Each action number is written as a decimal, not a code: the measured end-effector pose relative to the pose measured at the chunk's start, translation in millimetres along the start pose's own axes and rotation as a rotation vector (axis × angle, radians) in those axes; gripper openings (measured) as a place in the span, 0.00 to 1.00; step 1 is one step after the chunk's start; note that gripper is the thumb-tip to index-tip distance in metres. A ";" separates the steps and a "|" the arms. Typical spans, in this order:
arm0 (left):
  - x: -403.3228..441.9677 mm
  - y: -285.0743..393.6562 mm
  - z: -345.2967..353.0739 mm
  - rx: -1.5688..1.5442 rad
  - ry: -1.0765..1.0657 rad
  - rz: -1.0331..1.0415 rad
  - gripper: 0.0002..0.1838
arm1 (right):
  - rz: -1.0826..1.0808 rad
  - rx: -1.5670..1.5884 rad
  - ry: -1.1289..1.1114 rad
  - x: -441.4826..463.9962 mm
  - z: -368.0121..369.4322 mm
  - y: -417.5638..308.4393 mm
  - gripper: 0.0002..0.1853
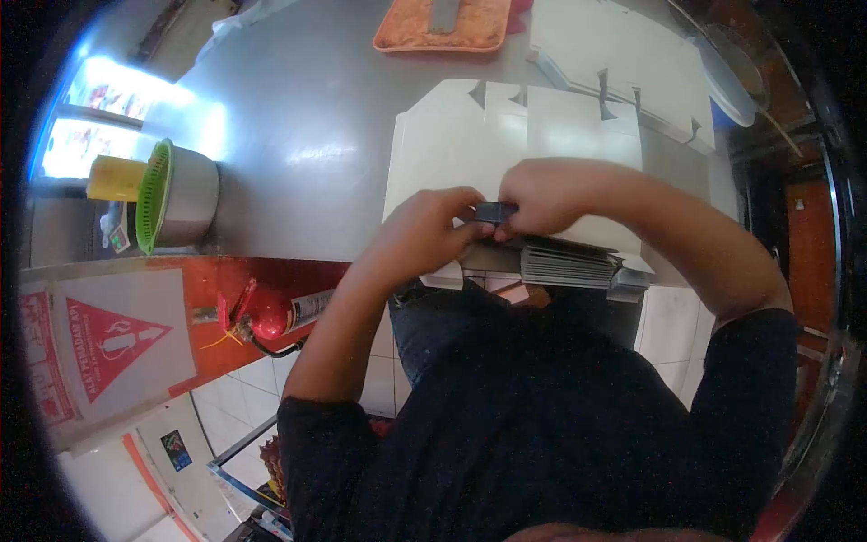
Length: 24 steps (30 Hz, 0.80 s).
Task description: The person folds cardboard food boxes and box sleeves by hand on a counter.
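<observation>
My left hand [432, 228] and my right hand [542, 197] meet over the near edge of a stack of flat white cardboard box blanks [461, 135]. Between them is a small dark block-like object [490, 212], its exact kind unclear. The fingers of both hands are closed around it, the left thumb and fingertips pinching from one side and the right hand gripping the other. The layered edges of the stack [569, 266] show below my right wrist, at the table's edge.
More white box blanks [614, 54] lie at the back right. An orange tray [397, 34] with a flat metal tool sits at the back. On the left stand a metal pot [191, 199] and a green basket [155, 199]. A red fire extinguisher [269, 312] is below the table.
</observation>
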<state>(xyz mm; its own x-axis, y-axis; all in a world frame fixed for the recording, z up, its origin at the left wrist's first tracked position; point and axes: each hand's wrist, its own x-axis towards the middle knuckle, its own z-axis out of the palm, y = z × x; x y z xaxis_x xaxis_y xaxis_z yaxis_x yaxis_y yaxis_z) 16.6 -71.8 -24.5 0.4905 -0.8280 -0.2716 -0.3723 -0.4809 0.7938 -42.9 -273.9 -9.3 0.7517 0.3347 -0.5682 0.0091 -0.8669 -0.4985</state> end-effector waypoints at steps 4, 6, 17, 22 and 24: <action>27.4 -1.2 -23.5 0.041 -0.246 -0.087 0.14 | 0.137 -0.271 0.016 -2.7 -26.2 -26.4 0.21; 30.9 7.4 -29.2 0.086 -0.312 -0.079 0.13 | 0.020 -0.214 -0.054 4.0 -26.0 -27.6 0.21; 43.2 1.7 -30.0 0.357 -0.313 -0.133 0.22 | 0.165 0.027 -0.347 44.5 -24.9 -3.5 0.26; 55.6 15.2 -33.6 0.620 -0.247 -0.164 0.18 | 0.125 -0.366 -0.103 27.5 -44.5 -31.3 0.27; 58.9 16.4 -32.2 0.668 -0.265 -0.168 0.19 | 0.123 -0.345 -0.096 30.8 -42.0 -29.1 0.27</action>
<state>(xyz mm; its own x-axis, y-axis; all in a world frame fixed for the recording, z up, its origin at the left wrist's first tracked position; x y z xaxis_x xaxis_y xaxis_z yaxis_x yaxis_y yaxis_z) 64.7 -119.2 -9.9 0.4079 -0.7287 -0.5501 -0.7508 -0.6105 0.2520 7.7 -253.9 15.2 0.6957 0.2392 -0.6773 0.1564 -0.9707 -0.1822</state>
